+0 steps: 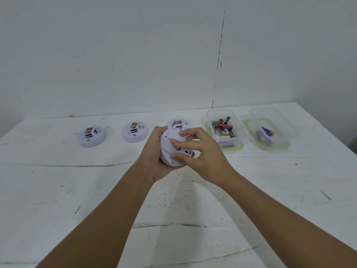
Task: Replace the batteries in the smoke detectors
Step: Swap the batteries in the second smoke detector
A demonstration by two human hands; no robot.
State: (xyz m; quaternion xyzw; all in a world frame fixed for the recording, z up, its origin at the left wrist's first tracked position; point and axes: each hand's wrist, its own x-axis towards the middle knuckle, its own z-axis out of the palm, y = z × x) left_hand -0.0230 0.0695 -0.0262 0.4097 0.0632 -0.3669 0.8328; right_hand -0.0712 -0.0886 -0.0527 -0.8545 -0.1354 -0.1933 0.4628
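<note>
A white round smoke detector (pixel 170 147) is held above the table with its back plate turned towards me. My left hand (pixel 156 157) grips it from the left and below. My right hand (pixel 197 149) curls its fingers and thumb over the back plate from the right. Three more white smoke detectors stand in a row on the table: the left one (pixel 91 136), the middle one (pixel 134 131) and a third one (pixel 178 123) partly hidden behind my hands. Each carries a red and white label on top.
A clear plastic box (pixel 222 130) at the right holds several batteries. Beside it to the right a second clear box (pixel 268 132) holds a few blue and yellow batteries. The white table (pixel 77 190) is cracked and scuffed. A wall stands behind it.
</note>
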